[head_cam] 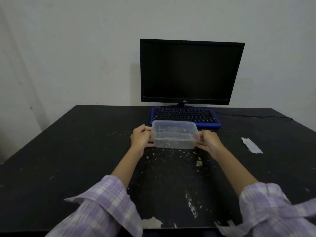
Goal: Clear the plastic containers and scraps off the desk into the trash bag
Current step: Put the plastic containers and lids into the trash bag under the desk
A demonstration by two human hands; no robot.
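A clear rectangular plastic container [174, 135] with bits of residue inside stands on the black desk [77, 151], just in front of the keyboard. My left hand [141, 138] grips its left end, fingers curled round the rim. My right hand [207, 141] grips its right end the same way. A crumpled grey-white scrap [251, 145] lies flat on the desk to the right, well apart from my hands. Small pale crumbs [198, 163] are scattered on the desk below the container. No trash bag is in view.
A blue-framed keyboard [185, 116] lies right behind the container, with a dark monitor [190, 71] behind it against the wall. A thin cable [256, 115] runs off to the right. The desk's near edge shows chipped white patches [152, 222].
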